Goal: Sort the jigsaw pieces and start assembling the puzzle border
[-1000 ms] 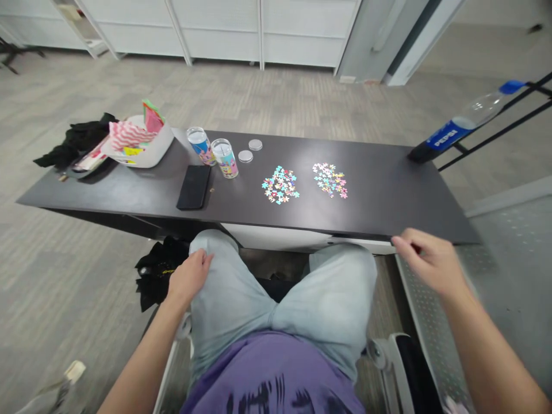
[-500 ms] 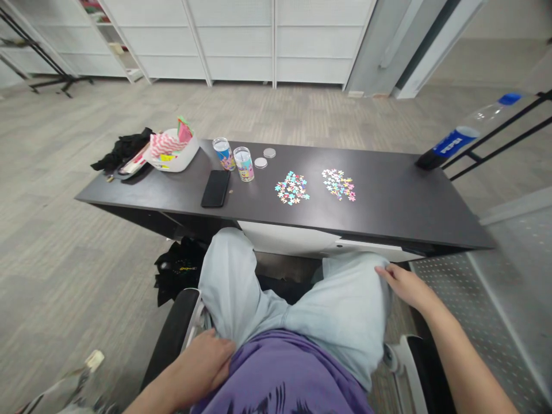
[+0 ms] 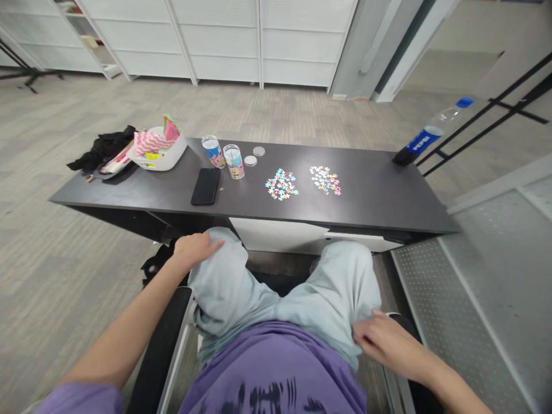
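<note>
Two puzzle-piece heaps, ahead, inside near edge of worktop; left hand nearer, loose; right hand farther back, grip unclear.

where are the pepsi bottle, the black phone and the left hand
Pepsi bottle [image 3: 425, 140], head view: on the blue label.
Black phone [image 3: 205, 186], head view: middle of its upper face.
Left hand [image 3: 195, 248], head view: back of the hand.
</note>
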A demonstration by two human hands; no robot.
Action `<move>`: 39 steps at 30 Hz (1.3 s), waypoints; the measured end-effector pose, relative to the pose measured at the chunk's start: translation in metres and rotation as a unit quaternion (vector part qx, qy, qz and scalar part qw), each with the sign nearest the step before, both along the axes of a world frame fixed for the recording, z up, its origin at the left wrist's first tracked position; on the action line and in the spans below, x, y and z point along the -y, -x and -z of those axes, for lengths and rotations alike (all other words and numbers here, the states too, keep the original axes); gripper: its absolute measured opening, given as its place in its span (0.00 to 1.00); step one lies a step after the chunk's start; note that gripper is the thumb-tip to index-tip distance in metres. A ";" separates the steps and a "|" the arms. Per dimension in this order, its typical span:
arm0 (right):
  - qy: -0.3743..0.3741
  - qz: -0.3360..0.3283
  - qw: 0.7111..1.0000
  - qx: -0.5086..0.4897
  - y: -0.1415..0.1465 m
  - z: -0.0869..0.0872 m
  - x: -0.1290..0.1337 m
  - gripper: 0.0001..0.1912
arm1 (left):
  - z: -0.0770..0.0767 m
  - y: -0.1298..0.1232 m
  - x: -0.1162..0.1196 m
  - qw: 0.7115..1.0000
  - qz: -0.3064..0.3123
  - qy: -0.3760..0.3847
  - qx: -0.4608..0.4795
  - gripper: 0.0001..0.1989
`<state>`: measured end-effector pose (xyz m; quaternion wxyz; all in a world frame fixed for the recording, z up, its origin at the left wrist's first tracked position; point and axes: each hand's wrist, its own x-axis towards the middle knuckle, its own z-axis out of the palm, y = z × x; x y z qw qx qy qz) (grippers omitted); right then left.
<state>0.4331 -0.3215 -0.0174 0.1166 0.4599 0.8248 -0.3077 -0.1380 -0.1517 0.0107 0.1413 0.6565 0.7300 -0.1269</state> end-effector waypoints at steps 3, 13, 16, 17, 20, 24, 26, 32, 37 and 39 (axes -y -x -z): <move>-0.010 -0.067 0.998 -0.002 0.010 -0.013 0.011 0.16 | 0.008 -0.003 -0.012 0.999 0.023 0.024 0.009 0.22; -0.111 0.227 0.960 0.119 -0.020 -0.010 -0.119 0.28 | -0.004 -0.044 0.077 0.973 0.174 0.143 0.043 0.19; -0.123 0.242 0.954 0.123 -0.026 0.004 -0.145 0.29 | -0.006 -0.050 0.106 0.964 0.192 0.173 0.058 0.24; -0.114 0.234 0.959 0.113 -0.027 0.008 -0.150 0.28 | -0.008 -0.049 0.108 0.965 0.190 0.171 0.063 0.24; -0.097 0.194 0.973 0.080 -0.028 0.011 -0.157 0.23 | -0.012 -0.040 0.098 0.970 0.176 0.146 0.077 0.21; -0.063 0.119 0.990 0.051 -0.023 0.002 -0.131 0.21 | -0.010 -0.036 0.070 0.980 0.151 0.104 0.083 0.20; -0.031 0.078 0.996 0.038 -0.015 -0.004 -0.102 0.20 | -0.005 -0.038 0.059 0.983 0.137 0.086 0.085 0.18; 0.076 -0.016 0.997 -0.009 0.010 -0.021 -0.046 0.19 | 0.020 -0.048 0.041 0.990 0.090 0.054 0.097 0.18; -0.043 0.133 0.989 0.049 -0.019 -0.023 -0.106 0.25 | 0.031 -0.052 0.039 0.993 0.058 0.018 0.099 0.20; -0.096 0.191 0.973 0.084 -0.036 -0.019 -0.134 0.25 | 0.031 -0.051 0.039 0.993 0.053 0.011 0.104 0.20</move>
